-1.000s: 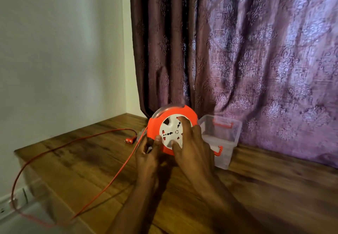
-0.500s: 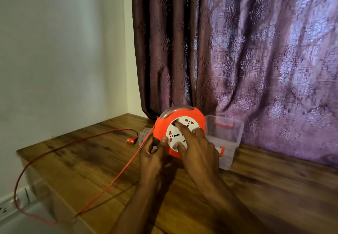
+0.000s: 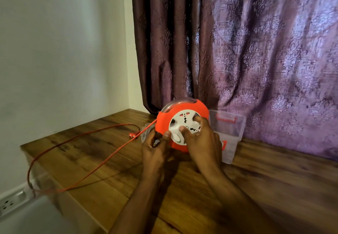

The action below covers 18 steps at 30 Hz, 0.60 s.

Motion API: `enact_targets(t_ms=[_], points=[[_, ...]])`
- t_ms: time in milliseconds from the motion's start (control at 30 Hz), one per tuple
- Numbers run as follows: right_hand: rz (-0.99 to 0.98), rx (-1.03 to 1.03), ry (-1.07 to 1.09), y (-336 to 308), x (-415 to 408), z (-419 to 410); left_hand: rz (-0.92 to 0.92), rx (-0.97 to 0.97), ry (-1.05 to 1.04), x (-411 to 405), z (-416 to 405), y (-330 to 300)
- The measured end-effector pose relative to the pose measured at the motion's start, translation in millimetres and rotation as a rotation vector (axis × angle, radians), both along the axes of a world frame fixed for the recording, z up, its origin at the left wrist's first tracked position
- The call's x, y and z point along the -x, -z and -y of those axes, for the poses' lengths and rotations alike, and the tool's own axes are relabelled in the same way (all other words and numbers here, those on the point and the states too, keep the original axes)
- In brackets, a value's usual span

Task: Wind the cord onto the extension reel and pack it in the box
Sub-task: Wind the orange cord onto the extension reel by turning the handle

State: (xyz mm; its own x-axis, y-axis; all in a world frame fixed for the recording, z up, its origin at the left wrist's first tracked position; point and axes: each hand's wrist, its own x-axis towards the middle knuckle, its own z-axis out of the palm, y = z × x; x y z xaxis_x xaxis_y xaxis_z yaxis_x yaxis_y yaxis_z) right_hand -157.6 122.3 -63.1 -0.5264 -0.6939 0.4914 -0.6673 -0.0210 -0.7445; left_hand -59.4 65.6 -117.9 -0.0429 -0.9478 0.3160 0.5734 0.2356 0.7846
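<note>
An orange extension reel (image 3: 163,122) with a white socket face stands on edge on the wooden table (image 3: 256,188). My left hand (image 3: 155,147) grips its lower left rim, thumb on the front. My right hand (image 3: 203,138) has curled fingers pressed on the white socket disc. The orange cord (image 3: 87,175) leaves the reel's left side, loops over the table's left edge and returns to its plug (image 3: 132,136) lying on the table. A clear plastic box (image 3: 230,129) with orange latches sits just behind and right of the reel.
A purple patterned curtain (image 3: 237,50) hangs behind the table. A white wall is at the left, with a wall socket (image 3: 11,201) low down beyond the table's left edge. A clear lid (image 3: 146,133) lies behind my left hand.
My right hand has turned the white socket disc, its fingers shifting from the top to the right side. The cord loop has drawn a little shorter. The view has shifted slightly.
</note>
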Motion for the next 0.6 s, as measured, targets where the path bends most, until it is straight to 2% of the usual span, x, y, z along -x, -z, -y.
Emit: enact_targets(t_ms=[133, 200, 300, 467, 533, 600], points=[[0.482, -0.004, -0.271, 1, -4, 5, 0.019, 0.005, -0.06, -3, 0, -2], [0.553, -0.041, -0.343, 0, -2, 5, 0.041, -0.007, -0.085, -2, 0, -2], [0.354, -0.057, -0.278, -2, 1, 3, 0.034, -0.049, -0.099, -3, -1, -4], [-0.33, 0.04, -0.023, -3, 4, -5, 0.023, -0.101, -0.113, -3, -3, -6], [-0.524, -0.026, -0.04, -1, 2, -5, 0.031, -0.093, -0.099, -3, -4, -6], [-0.604, -0.123, -0.068, 1, 1, -2, 0.027, -0.086, -0.063, -4, -6, -6]])
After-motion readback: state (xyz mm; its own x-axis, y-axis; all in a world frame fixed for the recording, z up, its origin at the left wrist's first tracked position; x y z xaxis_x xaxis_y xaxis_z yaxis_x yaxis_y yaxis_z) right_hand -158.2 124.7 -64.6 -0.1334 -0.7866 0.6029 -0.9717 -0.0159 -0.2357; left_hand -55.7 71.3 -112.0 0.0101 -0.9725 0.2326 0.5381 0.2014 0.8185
